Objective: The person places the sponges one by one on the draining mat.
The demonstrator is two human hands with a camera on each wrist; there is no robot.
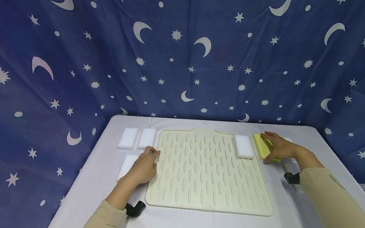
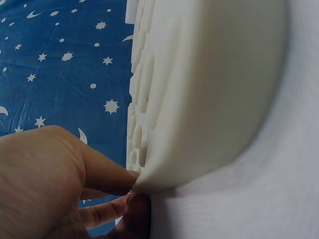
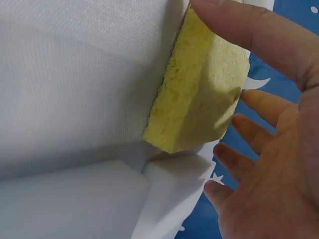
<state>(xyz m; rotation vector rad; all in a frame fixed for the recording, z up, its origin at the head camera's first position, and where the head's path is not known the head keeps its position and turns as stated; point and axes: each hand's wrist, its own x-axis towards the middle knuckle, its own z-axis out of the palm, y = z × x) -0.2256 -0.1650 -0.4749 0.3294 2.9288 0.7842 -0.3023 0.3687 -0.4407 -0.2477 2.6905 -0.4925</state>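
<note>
A cream ribbed drying mat [image 1: 209,174] lies on the white table. My left hand [image 1: 145,166] is at its left side, and in the left wrist view my thumb and finger pinch the mat's edge [image 2: 169,169]. Off the mat's right edge sits a yellow sponge [image 1: 261,148]. Over it is my right hand [image 1: 280,147], thumb at one end. In the right wrist view the index fingertip meets the sponge's edge [image 3: 194,94], while the other fingers are spread and fairly straight beside it. One white sponge [image 1: 243,147] rests on the mat's upper right.
To the left of the mat lie more white sponges: one [image 1: 128,138] at the back, another [image 1: 147,138] next to it, and a third [image 1: 126,165] partly behind my left hand. White blocks [image 3: 174,184] sit beside the yellow sponge. A blue curtain [image 1: 174,60] with moons and stars hangs behind.
</note>
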